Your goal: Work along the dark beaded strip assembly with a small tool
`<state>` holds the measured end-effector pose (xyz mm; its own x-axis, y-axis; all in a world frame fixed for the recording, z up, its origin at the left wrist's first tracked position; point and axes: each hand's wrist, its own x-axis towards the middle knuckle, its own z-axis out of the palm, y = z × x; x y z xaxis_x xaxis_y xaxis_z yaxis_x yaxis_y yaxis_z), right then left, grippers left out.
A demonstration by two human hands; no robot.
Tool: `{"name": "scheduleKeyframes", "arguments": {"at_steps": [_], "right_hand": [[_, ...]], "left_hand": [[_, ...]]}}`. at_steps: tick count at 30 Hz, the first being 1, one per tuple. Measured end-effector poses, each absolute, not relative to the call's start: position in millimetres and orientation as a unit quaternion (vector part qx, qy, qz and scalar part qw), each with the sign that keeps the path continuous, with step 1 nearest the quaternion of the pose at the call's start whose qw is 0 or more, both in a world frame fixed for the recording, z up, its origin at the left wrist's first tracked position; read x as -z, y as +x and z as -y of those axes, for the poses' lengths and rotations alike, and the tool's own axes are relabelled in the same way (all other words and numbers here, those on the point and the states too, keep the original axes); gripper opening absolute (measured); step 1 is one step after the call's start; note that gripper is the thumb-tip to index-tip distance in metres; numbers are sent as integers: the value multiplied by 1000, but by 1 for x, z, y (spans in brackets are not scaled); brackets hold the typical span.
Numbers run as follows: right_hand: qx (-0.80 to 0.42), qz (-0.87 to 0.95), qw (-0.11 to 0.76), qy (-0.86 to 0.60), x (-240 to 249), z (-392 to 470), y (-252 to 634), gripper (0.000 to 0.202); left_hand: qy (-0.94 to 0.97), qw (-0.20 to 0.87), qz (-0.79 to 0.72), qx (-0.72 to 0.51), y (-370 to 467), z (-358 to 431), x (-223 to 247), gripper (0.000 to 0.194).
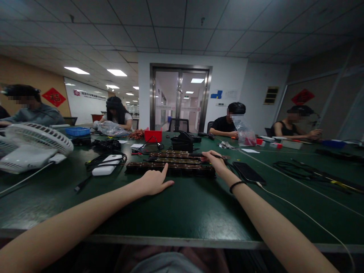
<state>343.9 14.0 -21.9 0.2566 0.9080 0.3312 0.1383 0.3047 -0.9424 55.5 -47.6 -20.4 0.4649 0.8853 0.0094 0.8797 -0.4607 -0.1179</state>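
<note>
At dark strips point(184, 169), left grip point(152, 182) pointing, right grip point(215, 162) holding tool point(195, 154)

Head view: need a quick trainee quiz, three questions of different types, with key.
1. Multiple choice: what lies just to the right of the right hand?
A) white fan
B) phone
C) red box

2. True or false: the left hand is clenched in a full fist at the dark strips.

3. Open: what does the right hand hold?

Key
1: B.
2: False; its index finger and thumb are extended.
3: A slim dark tool; its exact type can't be told.
</note>
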Motion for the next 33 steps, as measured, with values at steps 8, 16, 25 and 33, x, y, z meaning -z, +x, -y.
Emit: {"name": "scheduleKeyframes", "arguments": {"at_steps": [8, 16, 25, 33], "right_hand": [[-359, 495, 612, -501, 21, -14, 342, 24], [-368, 504, 608, -490, 22, -15, 342, 28], [-321, 553, 590, -494, 23, -13, 340, 31], [-294, 565, 580, -508, 23, -14, 337, 32]], "left_hand": [[-854, 69, 515, -21, 55, 46, 24, 86], [-853, 60, 518, -19, 56, 47, 22, 88], [-855, 53, 515, -19, 55, 49, 20, 87], [-855, 55, 516, -18, 56, 46, 22, 87]]}}
